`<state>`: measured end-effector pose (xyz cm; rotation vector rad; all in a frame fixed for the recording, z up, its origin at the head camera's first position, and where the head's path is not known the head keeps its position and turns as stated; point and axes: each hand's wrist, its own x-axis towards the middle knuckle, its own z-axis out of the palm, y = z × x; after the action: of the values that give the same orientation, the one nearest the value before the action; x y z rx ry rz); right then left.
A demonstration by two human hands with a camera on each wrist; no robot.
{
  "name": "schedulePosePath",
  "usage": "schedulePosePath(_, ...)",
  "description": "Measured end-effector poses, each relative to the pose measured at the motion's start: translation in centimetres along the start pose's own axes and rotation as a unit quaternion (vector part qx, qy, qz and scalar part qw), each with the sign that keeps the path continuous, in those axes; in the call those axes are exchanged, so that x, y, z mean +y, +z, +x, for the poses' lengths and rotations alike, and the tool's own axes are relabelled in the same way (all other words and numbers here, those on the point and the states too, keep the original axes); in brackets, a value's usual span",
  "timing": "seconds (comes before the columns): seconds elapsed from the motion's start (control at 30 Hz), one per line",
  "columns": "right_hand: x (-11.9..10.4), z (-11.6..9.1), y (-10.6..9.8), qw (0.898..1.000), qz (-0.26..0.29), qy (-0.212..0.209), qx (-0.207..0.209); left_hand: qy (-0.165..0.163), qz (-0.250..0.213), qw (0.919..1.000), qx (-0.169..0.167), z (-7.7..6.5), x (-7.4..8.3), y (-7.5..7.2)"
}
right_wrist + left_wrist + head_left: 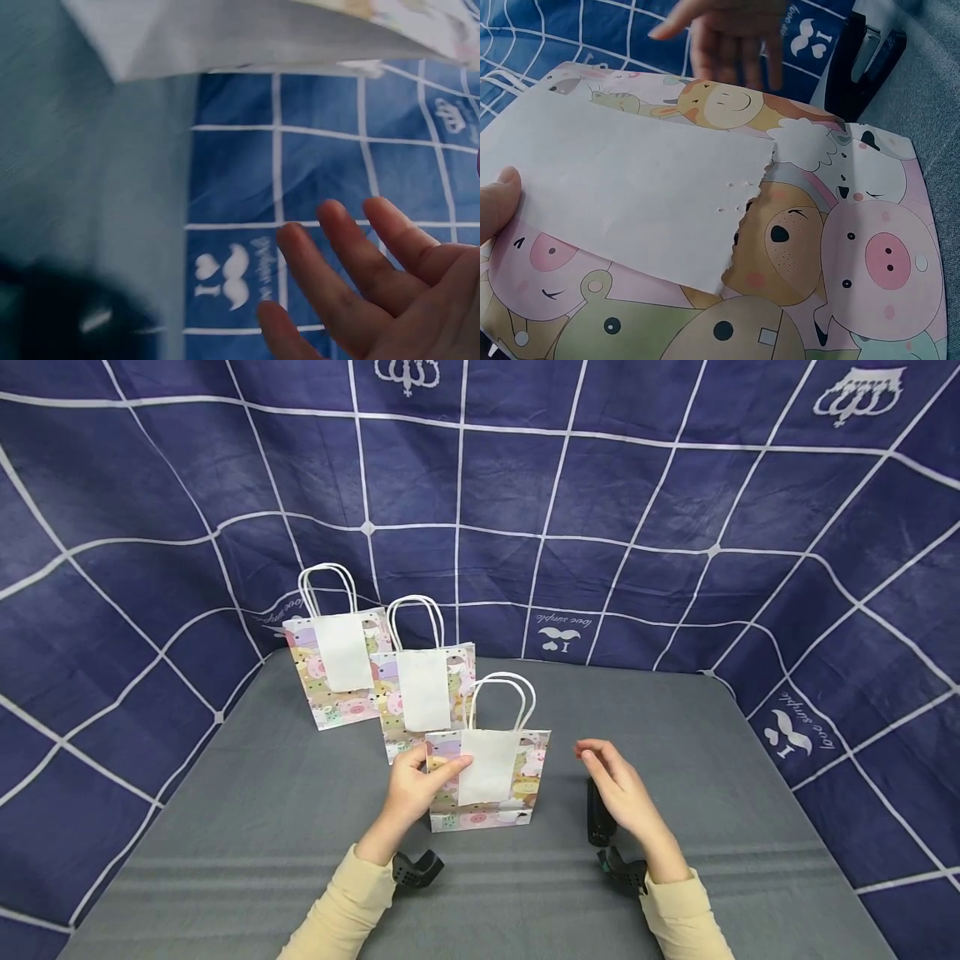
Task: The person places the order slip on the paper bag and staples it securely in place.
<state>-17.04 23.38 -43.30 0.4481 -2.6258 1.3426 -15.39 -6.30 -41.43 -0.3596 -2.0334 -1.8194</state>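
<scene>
A paper gift bag (531, 768) with cartoon animal faces stands in front of me, its white handles up. A white paper sheet (487, 768) with a ragged edge lies against its front; small marks show near that edge in the left wrist view. My left hand (411, 787) pinches the bag's left side, thumb in front at the sheet's edge, other fingers behind. To the right, my right hand (624, 789) hovers apart from the bag, fingers loosely bent and holding nothing. Below it lies a black stapler (598, 822), partly covered by the hand; the left wrist view shows the stapler's (844, 71) parted arms.
Two similar bags stand behind and to the left, a middle bag (462, 681) and a far bag (300, 652), each with a white sheet in front. A grey cloth (247, 852) covers the table. Blue checked fabric (510, 485) walls the back and sides.
</scene>
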Motion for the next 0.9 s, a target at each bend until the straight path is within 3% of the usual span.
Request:
schedulePosePath(0.37, 4.7, -2.0, 0.7, 0.992, -0.094, 0.063, 0.056, -0.002, 0.003, 1.0, -0.003, 0.0, -0.1, 0.1)
schedulePosePath(0.53, 6.1, -2.2, 1.0, 0.99, -0.103, 0.069, 0.072, 0.002, 0.001, 1.0, -0.001, -0.1, -0.1, 0.0)
schedulePosePath(0.9, 7.8, -2.8, 0.8, 0.986, -0.109, 0.115, 0.042, 0.004, 0.002, 1.0, -0.002, -0.1, -0.1, 0.0)
